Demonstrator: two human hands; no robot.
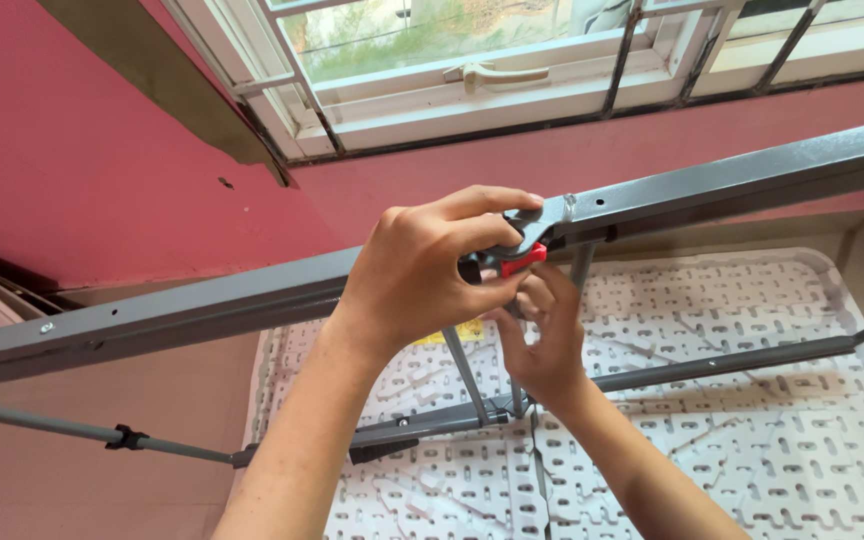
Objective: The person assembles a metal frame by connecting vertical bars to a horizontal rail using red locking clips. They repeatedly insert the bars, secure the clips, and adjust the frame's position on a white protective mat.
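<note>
The left hand (422,270) closes its grip around the grey hinge (542,225) of the folding-table frame rail (732,185), steadying it, while the right hand's (542,335) fingers pinch the red latch (524,259).

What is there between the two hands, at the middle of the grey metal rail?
In the head view, a red latch piece on the rail's hinge sits between the left hand and right hand.

Soft daylight from window (472,40); sharp
</note>
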